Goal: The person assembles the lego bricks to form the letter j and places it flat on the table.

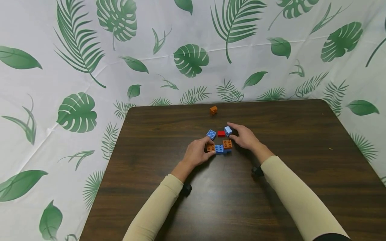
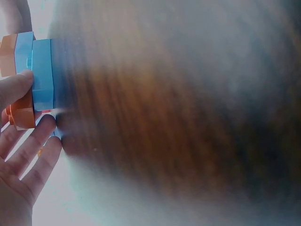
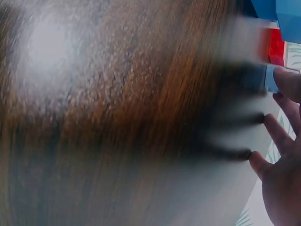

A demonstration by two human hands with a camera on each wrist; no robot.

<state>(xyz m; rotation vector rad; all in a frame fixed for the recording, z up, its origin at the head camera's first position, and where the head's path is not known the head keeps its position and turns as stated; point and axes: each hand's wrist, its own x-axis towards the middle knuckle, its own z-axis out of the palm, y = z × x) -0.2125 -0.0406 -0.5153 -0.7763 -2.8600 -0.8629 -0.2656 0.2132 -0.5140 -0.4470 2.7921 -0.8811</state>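
My left hand (image 1: pixel 197 152) grips the left end of a small build of toy building blocks, with thumb and fingers around an orange block (image 1: pixel 210 147). A blue block (image 1: pixel 219 149) forms the middle of this build, and another orange block (image 1: pixel 227 144) tops its right end. In the left wrist view, the thumb lies against the orange block (image 2: pixel 22 112) beside the blue base block (image 2: pixel 43 75). My right hand (image 1: pixel 245 136) pinches a light blue block (image 1: pixel 228 131) between thumb and fingers, just behind the build. Beside that block lies a red block (image 1: pixel 221 134).
A loose light blue block (image 1: pixel 211 134) lies just past the left fingertips. Farther back, near the table's far edge, stands an orange block (image 1: pixel 213 110). The dark wooden table (image 1: pixel 150 134) meets a leaf-patterned cloth (image 1: pixel 169 40) behind it.
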